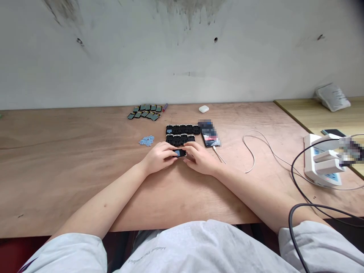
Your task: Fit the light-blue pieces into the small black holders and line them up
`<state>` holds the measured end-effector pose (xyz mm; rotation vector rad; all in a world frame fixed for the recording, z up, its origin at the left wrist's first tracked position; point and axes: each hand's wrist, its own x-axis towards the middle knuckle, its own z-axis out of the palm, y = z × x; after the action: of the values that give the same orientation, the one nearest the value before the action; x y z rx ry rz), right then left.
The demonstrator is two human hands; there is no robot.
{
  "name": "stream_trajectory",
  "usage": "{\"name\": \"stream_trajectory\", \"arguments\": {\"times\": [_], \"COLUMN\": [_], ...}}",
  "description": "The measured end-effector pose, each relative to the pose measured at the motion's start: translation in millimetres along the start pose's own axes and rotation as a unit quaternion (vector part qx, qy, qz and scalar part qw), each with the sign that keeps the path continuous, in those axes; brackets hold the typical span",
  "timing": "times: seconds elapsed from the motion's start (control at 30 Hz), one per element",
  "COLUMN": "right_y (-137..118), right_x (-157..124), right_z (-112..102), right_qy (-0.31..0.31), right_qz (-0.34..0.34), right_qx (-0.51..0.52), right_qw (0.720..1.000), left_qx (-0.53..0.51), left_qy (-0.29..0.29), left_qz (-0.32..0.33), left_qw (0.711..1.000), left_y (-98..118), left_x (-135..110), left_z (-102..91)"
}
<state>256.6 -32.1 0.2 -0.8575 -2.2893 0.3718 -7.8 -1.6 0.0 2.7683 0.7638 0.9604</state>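
Note:
Between my two hands is a small black plastic casing (pixel 183 153) with a light blue patch on its face. My left hand (pixel 160 158) grips its left end between thumb and fingers. At its right end my right hand (pixel 199 158) has thumb and forefinger curled against the edge. Just beyond lie two rows of similar black casings (pixel 182 129), the near row close to my fingertips. One casing at the far row's left end also bears a blue patch. Left of them sits a loose pile of light blue pieces (pixel 146 140).
Several grey-faced square modules (pixel 145 114) lie at the back beside a thin screwdriver-like tool (pixel 165 107). A phone (pixel 209 133) on a white cable (pixel 253 151), a white earbud case (pixel 203 109) and a loaded power strip (pixel 322 163) are rightward. A black cable (pixel 292 212) crosses near my right arm.

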Motion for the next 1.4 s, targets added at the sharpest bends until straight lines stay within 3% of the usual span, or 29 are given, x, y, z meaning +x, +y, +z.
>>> {"name": "stream_trajectory", "arguments": {"times": [0.1, 0.2, 0.27, 0.37, 0.5, 0.67, 0.83, 1.03, 1.13, 1.23, 1.4], "right_y": [3, 5, 5, 5, 6, 4, 6, 17, 25, 31, 32], "right_x": [-2, -3, -3, -2, -2, -2, 3, 12, 15, 17, 13], "right_z": [1, 1, 2, 3, 3, 2, -1, -3, -1, 2, 4], "right_qy": [0.04, 0.044, 0.043, 0.047, 0.054, 0.034, 0.003, -0.006, -0.003, 0.009, 0.032], "right_qz": [0.017, 0.03, 0.027, 0.013, 0.006, 0.029, 0.11, 0.169, 0.167, 0.157, 0.148], "right_qx": [0.011, 0.02, 0.013, -0.012, -0.03, -0.1, -0.266, -0.315, -0.304, -0.278, -0.25], "right_qw": [0.999, 0.998, 0.999, 0.999, 0.998, 0.994, 0.958, 0.934, 0.938, 0.948, 0.956], "left_qx": [0.058, 0.141, 0.185, 0.221, 0.249, 0.23, 0.189, 0.117, 0.125, 0.188, 0.205], "left_qy": [0.077, 0.119, 0.105, 0.036, -0.02, -0.032, -0.045, -0.047, -0.015, 0.028, 0.003], "left_qz": [-0.084, -0.193, -0.251, -0.303, -0.301, -0.277, -0.253, -0.235, -0.268, -0.324, -0.383], "left_qw": [0.992, 0.964, 0.944, 0.926, 0.92, 0.932, 0.948, 0.964, 0.955, 0.927, 0.9], "left_y": [-11, -22, -27, -27, -19, -14, -14, -15, -27, -49, -76], "left_x": [-2, -6, -8, -7, -4, -3, -4, -4, -7, -15, -29], "left_z": [-5.1, -9.0, -9.9, -9.1, -7.0, -5.6, -6.3, -10.6, -16.9, -26.3, -40.5]}}
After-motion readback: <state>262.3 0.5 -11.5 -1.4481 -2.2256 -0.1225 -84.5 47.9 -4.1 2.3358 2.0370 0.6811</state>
